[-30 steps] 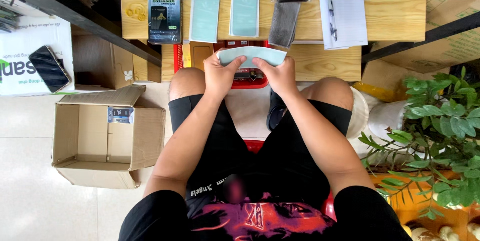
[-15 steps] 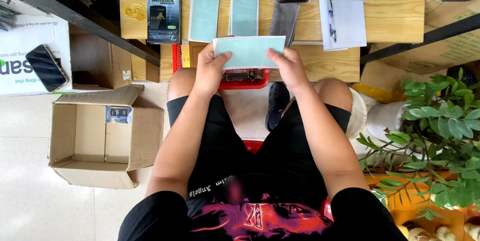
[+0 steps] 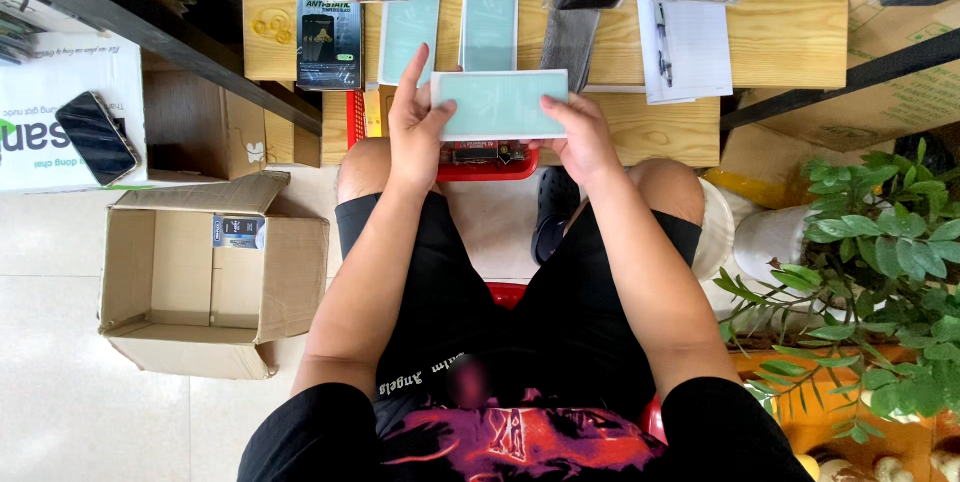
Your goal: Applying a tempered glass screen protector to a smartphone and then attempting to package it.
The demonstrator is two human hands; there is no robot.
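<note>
The left hand (image 3: 415,127) and the right hand (image 3: 583,139) hold a flat, pale green rectangular sheet with a white border (image 3: 500,104) between them, level and lengthwise across the view, above the knees. The left hand grips the sheet's left end with the thumb on its face; the index finger points up, clear of the sheet. The right hand pinches the lower right corner, fingers closed on the edge.

The sheet is held over the near edge of a light wooden worktop (image 3: 780,37). Directly below it sits a red plastic basket (image 3: 490,170), partly hidden by the sheet and hands.

On the worktop, two similar pale green sheets (image 3: 412,27) lie upright side by side behind the held one. A dark printed packet (image 3: 328,42) lies just to their left. A white notepad with a pen (image 3: 685,47) lies to the right.

On the tiled floor, an open brown cardboard box (image 3: 205,277) stands to the person's left. A black phone (image 3: 95,137) rests on a white box. A green potted plant (image 3: 870,272) stands to the right.
</note>
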